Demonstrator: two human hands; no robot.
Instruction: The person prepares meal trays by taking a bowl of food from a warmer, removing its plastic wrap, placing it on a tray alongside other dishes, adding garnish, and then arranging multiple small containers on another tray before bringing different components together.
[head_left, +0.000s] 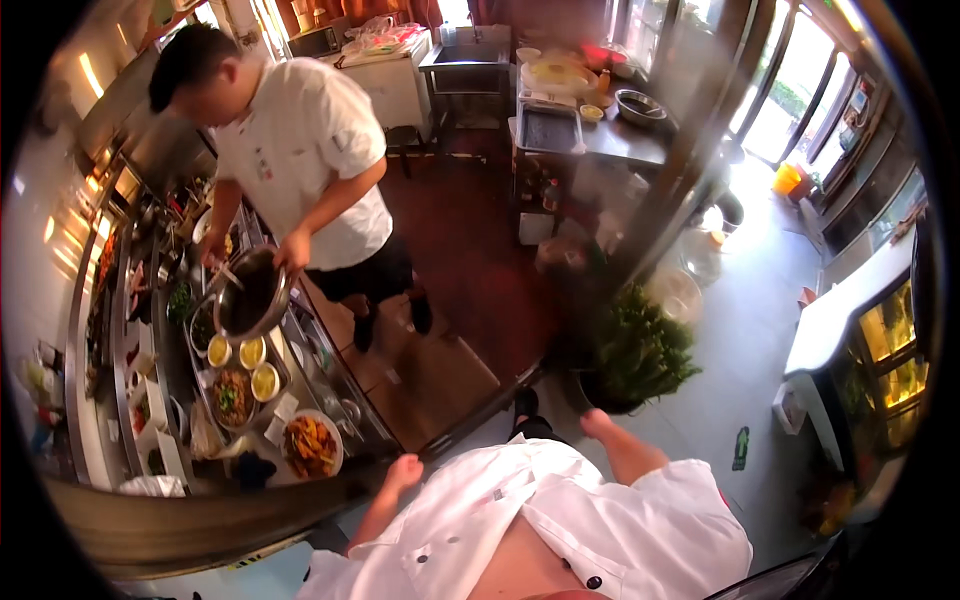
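Note:
My left hand (406, 472) is beside the counter's end, close to a white plate of cooked food in brown-orange sauce (310, 445); its fingers look curled and I see nothing in them. My right hand (595, 424) hangs over the floor near a large bunch of leafy green vegetables (645, 345); its fingers are hard to make out. On the counter, a metal tray (259, 409) bears small bowls of yellow food (265, 381) and a dish of brown food with chopped greens (233, 397). Another person tilts a metal bowl (251, 292) above that tray, with a utensil in it.
A co-worker in white (307, 150) stands at the left counter. A steel sink (469, 56) is at the back. A side table holds an empty-looking metal tray (550, 126) and a steel bowl (640, 107). A glass partition post (675, 157) and a raised floor edge (480, 412) lie ahead.

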